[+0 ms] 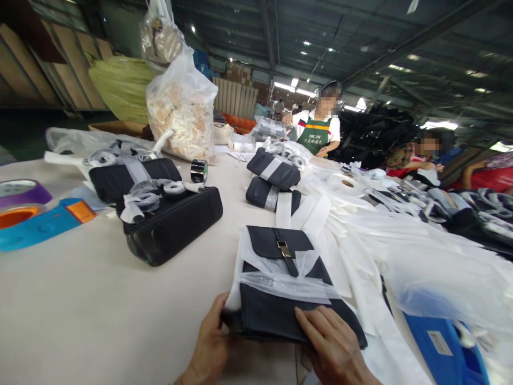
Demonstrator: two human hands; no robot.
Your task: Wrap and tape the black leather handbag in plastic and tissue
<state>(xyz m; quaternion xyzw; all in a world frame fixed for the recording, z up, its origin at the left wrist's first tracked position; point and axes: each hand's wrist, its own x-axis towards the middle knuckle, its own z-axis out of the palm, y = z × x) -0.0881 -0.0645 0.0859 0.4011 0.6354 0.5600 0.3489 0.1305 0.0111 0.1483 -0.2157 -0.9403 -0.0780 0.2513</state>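
A black handbag [276, 313] lies flat at the table's near edge, its flap, strap and gold-coloured buckle facing up. White tissue paper and a clear plastic strip [286, 286] cross its front. My left hand [208, 339] grips the bag's near left corner, with part of the fingers hidden beneath it. On the near right side, my right hand [331, 339] holds the edge, its fingers on top and the thumb out of sight underneath.
Wrapped black bags [172, 224] stand left and ahead. Tape rolls [199, 171] and a blue tape dispenser [44, 224] sit leftward. White paper strips [352, 256] and a blue bin [441, 342] lie right. A co-worker [316, 131] in a green apron stands across the table.
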